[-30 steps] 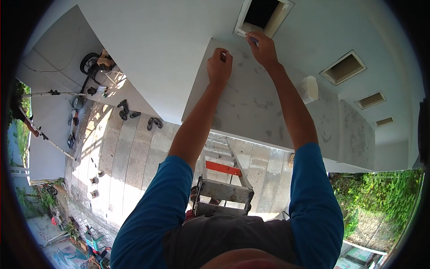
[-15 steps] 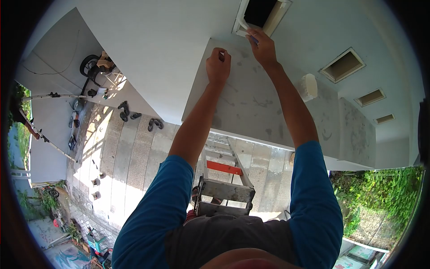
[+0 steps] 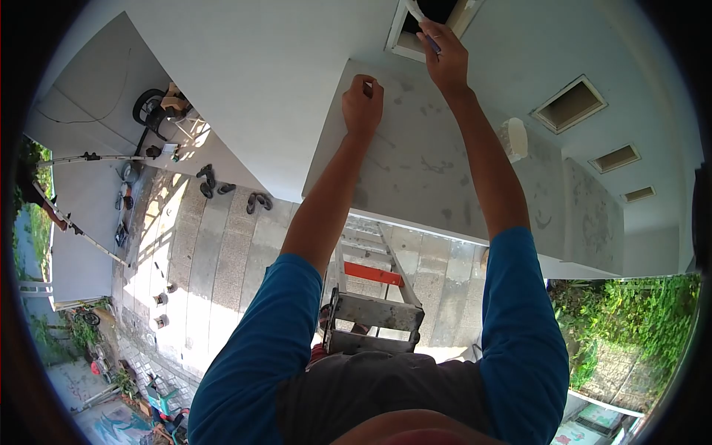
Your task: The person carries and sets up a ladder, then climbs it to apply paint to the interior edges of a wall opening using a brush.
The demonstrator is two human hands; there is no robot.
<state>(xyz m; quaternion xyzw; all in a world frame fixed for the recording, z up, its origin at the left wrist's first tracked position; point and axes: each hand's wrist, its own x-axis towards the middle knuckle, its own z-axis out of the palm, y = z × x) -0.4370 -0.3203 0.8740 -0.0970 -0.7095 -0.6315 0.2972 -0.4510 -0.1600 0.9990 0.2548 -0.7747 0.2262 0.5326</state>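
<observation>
My right hand (image 3: 446,62) is closed around a slim tool with a dark blue handle (image 3: 432,43), whose pale end (image 3: 415,10) reaches to the frame of a dark rectangular opening (image 3: 409,44). Left of it, my left hand (image 3: 363,105) is raised in a loose curl in front of the smudged grey panel (image 3: 415,148); what its fingers hold, if anything, is hidden. A white, rounded container (image 3: 514,139) is to the right of my right forearm.
Below me stands a metal ladder (image 3: 374,315) with a red bar (image 3: 372,274). Three smaller framed openings, one nearer (image 3: 569,105), line the right side. Sandals (image 3: 258,202) lie on the paved floor. At the far left another person's arm (image 3: 50,208) shows beside poles.
My right hand has moved a little right and down, and the tool with it. My left hand has barely shifted.
</observation>
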